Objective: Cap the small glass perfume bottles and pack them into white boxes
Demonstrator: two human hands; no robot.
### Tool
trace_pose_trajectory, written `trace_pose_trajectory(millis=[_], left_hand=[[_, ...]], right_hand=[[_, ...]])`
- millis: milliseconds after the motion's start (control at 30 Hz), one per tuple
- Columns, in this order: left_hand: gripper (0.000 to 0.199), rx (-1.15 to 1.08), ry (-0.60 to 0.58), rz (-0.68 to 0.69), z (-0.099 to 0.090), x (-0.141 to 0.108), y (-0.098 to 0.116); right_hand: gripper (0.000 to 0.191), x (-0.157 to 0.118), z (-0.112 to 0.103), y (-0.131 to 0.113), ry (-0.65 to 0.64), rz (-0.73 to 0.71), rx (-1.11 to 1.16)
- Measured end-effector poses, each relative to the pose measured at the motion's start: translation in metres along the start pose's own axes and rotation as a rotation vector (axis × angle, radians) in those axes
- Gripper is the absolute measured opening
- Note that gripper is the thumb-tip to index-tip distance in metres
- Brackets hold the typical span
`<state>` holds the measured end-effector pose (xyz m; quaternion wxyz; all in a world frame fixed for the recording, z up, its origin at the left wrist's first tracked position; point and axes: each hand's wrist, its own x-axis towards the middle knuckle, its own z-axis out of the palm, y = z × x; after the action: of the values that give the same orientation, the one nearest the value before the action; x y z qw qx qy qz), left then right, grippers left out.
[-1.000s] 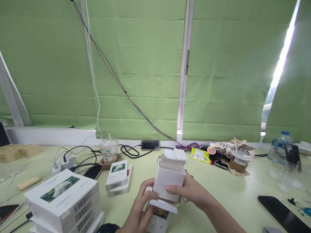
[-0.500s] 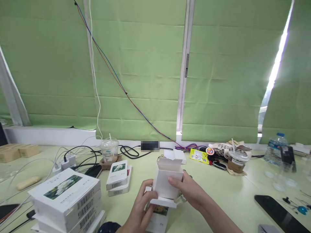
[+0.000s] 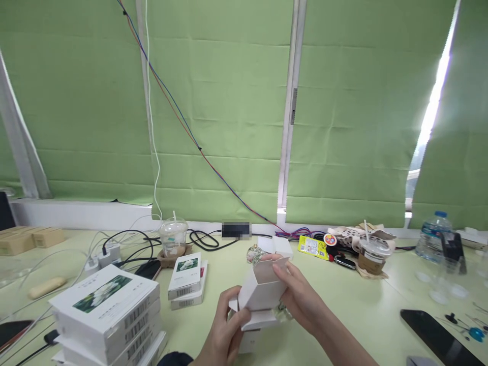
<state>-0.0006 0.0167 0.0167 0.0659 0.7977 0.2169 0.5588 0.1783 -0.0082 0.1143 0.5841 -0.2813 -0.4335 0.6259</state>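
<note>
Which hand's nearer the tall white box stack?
Left. The left hand holds the open white box to the right of the tall white box stack, not touching it; the right hand is farther right, on the open box's far side.

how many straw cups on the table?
2. The left cup is just behind the two stacked boxes; the right cup is to the right of the yellow packet. Others could be hidden behind the clutter.

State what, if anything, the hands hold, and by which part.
A white box: the left hand at its lower left, the right hand at its upper right, near the raised flap.
</note>
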Motion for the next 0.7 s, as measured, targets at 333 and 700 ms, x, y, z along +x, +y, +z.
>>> trace_pose_trajectory(millis=[333, 700], left_hand=[[0.022, 0.023, 0.001, 0.056, 0.001, -0.002, -0.003], [0.026, 0.102, 0.039, 0.017, 0.005, -0.012, -0.008]], right_hand=[[0.033, 0.006, 0.0, 0.012, 0.202, 0.029, 0.168], [0.023, 0.005, 0.003, 0.012, 0.304, 0.027, 0.206]])
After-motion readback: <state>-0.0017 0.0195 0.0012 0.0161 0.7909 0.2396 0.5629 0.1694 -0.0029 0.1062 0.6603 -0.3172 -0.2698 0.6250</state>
